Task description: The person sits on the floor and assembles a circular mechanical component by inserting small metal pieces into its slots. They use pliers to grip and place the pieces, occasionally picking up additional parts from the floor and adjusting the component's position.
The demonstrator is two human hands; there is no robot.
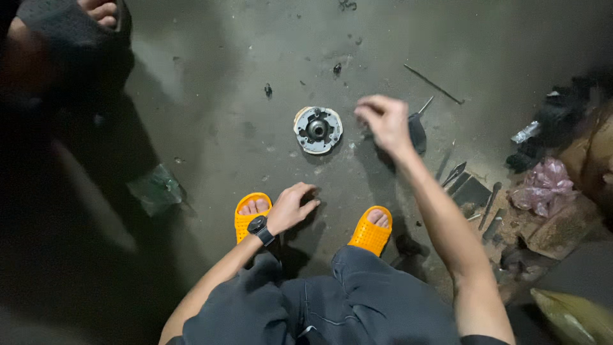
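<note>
Head view, looking straight down at a person crouched on a dark concrete floor point(211, 96). The round metal part point(318, 130) lies flat on the floor ahead of the feet: a grey disc with a dark hub at its centre, small bolt heads or bosses spaced around the face, and a pale rim showing at its upper left edge. It lies free, touched by neither hand.

The right hand point(385, 120) hovers just beside the disc on its right, fingers curled loosely inward, with nothing seen between them. Directly behind this hand lies a screwdriver point(418, 128) with a dark handle and a short bright shaft; whether the hand touches it cannot be told. The left hand point(292, 206), a black watch point(259, 227) at the wrist, hangs between the knees, fingers relaxed and slightly apart, holding nothing.

Both feet wear orange slide sandals point(253, 215), one to each side of the left hand.

No true container is in view. At the right edge a loose heap of hand tools point(472, 191) rests on the floor, beside a crumpled pink plastic bag point(546, 185) whose contents are hidden. A thin metal rod point(434, 84) lies well apart, beyond the right hand. A green scrap point(156, 188) lies at left.
</note>
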